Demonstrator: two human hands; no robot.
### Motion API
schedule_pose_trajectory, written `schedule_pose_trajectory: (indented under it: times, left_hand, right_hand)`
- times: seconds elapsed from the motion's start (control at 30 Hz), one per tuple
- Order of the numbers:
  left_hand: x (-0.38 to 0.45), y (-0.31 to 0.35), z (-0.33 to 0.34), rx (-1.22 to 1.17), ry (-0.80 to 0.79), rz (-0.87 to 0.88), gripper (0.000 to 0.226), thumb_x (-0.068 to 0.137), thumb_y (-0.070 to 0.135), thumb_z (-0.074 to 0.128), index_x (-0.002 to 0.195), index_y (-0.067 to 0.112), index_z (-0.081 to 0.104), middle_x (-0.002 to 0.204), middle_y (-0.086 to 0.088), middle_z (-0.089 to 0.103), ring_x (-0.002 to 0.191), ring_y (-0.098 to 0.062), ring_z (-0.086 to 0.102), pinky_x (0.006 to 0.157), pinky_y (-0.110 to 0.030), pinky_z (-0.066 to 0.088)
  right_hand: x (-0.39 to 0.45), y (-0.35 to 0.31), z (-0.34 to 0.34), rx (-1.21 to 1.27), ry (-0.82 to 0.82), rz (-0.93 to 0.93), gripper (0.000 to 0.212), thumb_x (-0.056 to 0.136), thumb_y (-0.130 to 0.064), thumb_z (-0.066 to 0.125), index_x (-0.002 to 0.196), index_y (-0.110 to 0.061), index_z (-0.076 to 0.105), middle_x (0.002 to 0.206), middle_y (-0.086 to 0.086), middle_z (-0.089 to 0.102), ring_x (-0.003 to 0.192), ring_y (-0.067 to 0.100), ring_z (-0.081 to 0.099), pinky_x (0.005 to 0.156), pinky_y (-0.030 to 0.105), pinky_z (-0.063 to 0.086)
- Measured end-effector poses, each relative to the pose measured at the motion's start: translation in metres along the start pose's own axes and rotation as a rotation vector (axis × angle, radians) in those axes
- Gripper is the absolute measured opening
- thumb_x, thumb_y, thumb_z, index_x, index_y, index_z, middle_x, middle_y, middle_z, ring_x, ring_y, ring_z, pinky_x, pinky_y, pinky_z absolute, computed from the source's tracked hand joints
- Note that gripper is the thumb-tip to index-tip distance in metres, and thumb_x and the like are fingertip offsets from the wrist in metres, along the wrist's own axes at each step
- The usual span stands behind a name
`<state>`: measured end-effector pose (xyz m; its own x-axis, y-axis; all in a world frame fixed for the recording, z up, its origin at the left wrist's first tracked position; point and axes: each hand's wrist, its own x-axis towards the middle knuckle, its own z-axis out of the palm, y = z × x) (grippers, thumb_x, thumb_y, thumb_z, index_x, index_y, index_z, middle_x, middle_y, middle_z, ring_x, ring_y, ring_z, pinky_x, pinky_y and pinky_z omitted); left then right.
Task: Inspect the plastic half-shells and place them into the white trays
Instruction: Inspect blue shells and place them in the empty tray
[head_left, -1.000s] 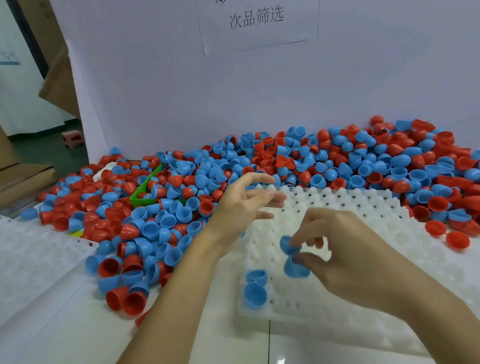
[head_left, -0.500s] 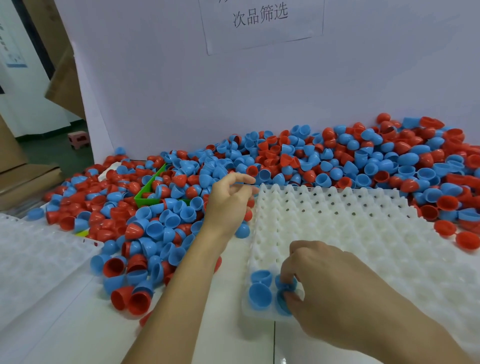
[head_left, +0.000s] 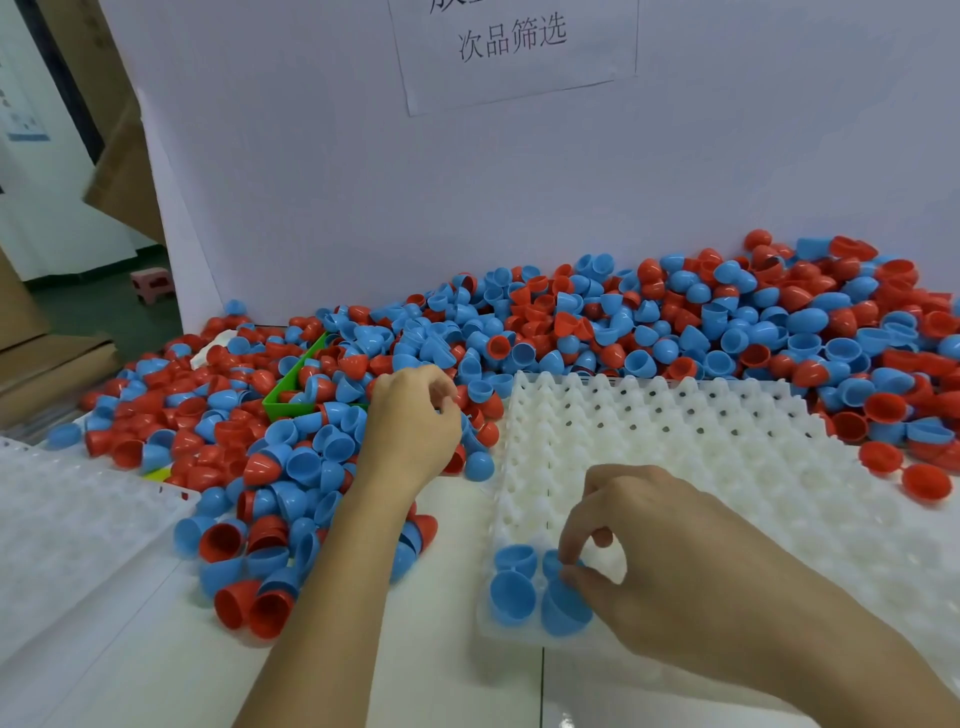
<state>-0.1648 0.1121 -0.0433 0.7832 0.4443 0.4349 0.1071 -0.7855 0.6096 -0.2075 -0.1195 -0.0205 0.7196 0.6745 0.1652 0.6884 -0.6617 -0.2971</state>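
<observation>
A big heap of red and blue plastic half-shells (head_left: 597, 332) covers the back of the table. A white peg tray (head_left: 701, 447) lies in front of it. Several blue half-shells sit in the tray's near left corner, among them one (head_left: 511, 597) with its open side up. My right hand (head_left: 660, 561) hovers over that corner, and its thumb and forefinger pinch the rim of a blue half-shell (head_left: 555, 564) seated in the tray. My left hand (head_left: 410, 426) reaches into the heap left of the tray. Its fingers curl down among the shells and hide whatever they touch.
A green bin (head_left: 283, 397) lies half buried in the heap to the left. A second white tray (head_left: 67, 514) sits at the near left edge. A white backboard with a paper sign (head_left: 514, 41) stands behind the heap. Cardboard and a pink stool (head_left: 150, 283) are on the floor at left.
My right hand came down with blue half-shells to the tray's near left corner and set them in. My left hand moved left off the tray edge into the heap and curled.
</observation>
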Motion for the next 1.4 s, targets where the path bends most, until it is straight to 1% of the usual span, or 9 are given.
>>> schedule_pose_trajectory:
  times: [0.2,0.4,0.6,0.77,0.87,1.03,1.13,1.23,1.4]
  left_hand:
    - [-0.008,-0.003,0.012,0.41,-0.274,0.025,0.026,0.093,0.013,0.063,0.113,0.026,0.074,0.116,0.0,0.061,0.118,-0.024,0.042,0.095,-0.038,0.042]
    - [-0.011,-0.005,0.013,0.398,-0.287,0.058,0.033,0.093,0.009,0.066,0.123,0.023,0.07,0.124,0.0,0.062,0.114,-0.02,0.053,0.094,-0.034,0.05]
    - [0.001,0.011,-0.01,-0.415,-0.275,-0.228,0.019,0.101,0.022,0.054,0.098,0.028,0.072,0.099,0.009,0.07,0.087,-0.005,0.06,0.069,-0.021,0.045]
    - [-0.001,0.021,-0.02,-1.045,-0.356,-0.391,0.027,0.101,0.017,0.051,0.111,0.005,0.072,0.074,-0.002,0.068,0.065,-0.013,0.058,0.057,-0.024,0.049]
    - [0.001,0.022,-0.016,-0.944,-0.37,-0.405,0.02,0.099,0.011,0.054,0.109,0.001,0.068,0.074,-0.007,0.059,0.059,-0.013,0.052,0.053,-0.025,0.047]
    - [-0.008,0.018,-0.019,-0.407,-0.76,-0.293,0.015,0.097,0.013,0.059,0.096,0.008,0.073,0.061,0.0,0.061,0.045,-0.009,0.047,0.042,-0.019,0.038]
    - [0.006,0.024,-0.022,-0.643,-0.36,-0.351,0.019,0.099,0.018,0.061,0.112,0.006,0.068,0.073,-0.001,0.07,0.052,-0.009,0.06,0.046,-0.019,0.047]
    - [0.024,0.018,-0.03,-1.174,0.113,-0.546,0.045,0.107,0.03,0.042,0.149,0.013,0.038,0.132,-0.015,0.061,0.103,-0.026,0.07,0.079,-0.032,0.059]
    - [0.004,0.018,-0.006,-0.654,-0.065,-0.47,0.027,0.103,0.015,0.046,0.123,0.008,0.063,0.113,-0.012,0.068,0.094,-0.023,0.067,0.079,-0.034,0.058]
  right_hand:
    - [0.004,0.006,0.0,0.044,0.142,-0.018,0.019,0.091,-0.048,0.056,0.105,-0.041,0.066,0.085,-0.025,0.047,0.085,-0.008,0.048,0.068,0.018,0.044]
    - [0.006,0.011,0.003,0.072,0.179,-0.01,0.02,0.092,-0.044,0.057,0.11,-0.042,0.065,0.087,-0.025,0.047,0.09,-0.009,0.047,0.07,0.019,0.043]
    - [0.009,0.02,0.001,0.095,0.255,0.015,0.018,0.091,-0.041,0.058,0.107,-0.042,0.067,0.083,-0.022,0.049,0.085,-0.005,0.049,0.073,0.022,0.046]
    - [0.011,0.025,0.003,0.121,0.291,0.029,0.018,0.09,-0.042,0.058,0.106,-0.044,0.066,0.082,-0.023,0.049,0.084,-0.003,0.05,0.072,0.023,0.047]
    - [0.012,0.027,0.005,0.129,0.291,0.035,0.019,0.09,-0.043,0.056,0.107,-0.045,0.065,0.082,-0.023,0.05,0.085,-0.004,0.051,0.072,0.023,0.047]
    - [0.015,0.031,0.006,0.134,0.289,0.05,0.018,0.092,-0.04,0.057,0.107,-0.044,0.065,0.083,-0.021,0.051,0.083,-0.002,0.052,0.073,0.023,0.047]
    - [0.015,0.034,0.007,0.134,0.282,0.075,0.019,0.093,-0.039,0.056,0.11,-0.044,0.063,0.085,-0.021,0.051,0.083,-0.003,0.052,0.074,0.022,0.047]
    - [0.016,0.036,0.009,0.148,0.278,0.086,0.02,0.094,-0.035,0.056,0.111,-0.042,0.064,0.084,-0.02,0.051,0.084,-0.002,0.052,0.074,0.022,0.047]
    - [0.017,0.036,0.009,0.142,0.266,0.088,0.018,0.095,-0.033,0.056,0.107,-0.041,0.066,0.081,-0.019,0.05,0.083,-0.002,0.049,0.075,0.023,0.046]
